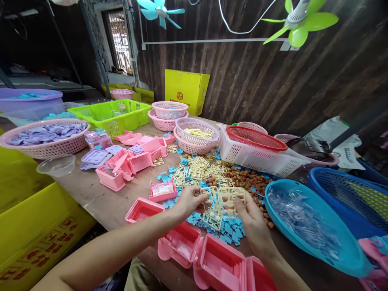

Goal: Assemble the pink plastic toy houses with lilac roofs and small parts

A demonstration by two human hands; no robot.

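My left hand (191, 201) is closed on a cream plastic parts frame (213, 223), pinching its left side between thumb and fingers. In my right hand (253, 214) is a second cream parts frame (230, 195), gripped at its right edge. The two frames meet or overlap between my hands; whether they are joined I cannot tell. Beneath them lie many small blue plastic pieces (232, 231), and beyond is a heap of more cream frames (198, 167). Pink open boxes (222, 258) stand in a row below my hands. A small pink tray (163, 190) with a wrapped packet sits left.
Brown pieces (254, 182) are spread at right, beside a blue basin (342, 258) of transparent parts. Pink boxes (141, 161) are piled at left. Behind stand a green crate (121, 121), a lilac basket (197, 139) and a white crate (257, 159). Fans (298, 24) hang above.
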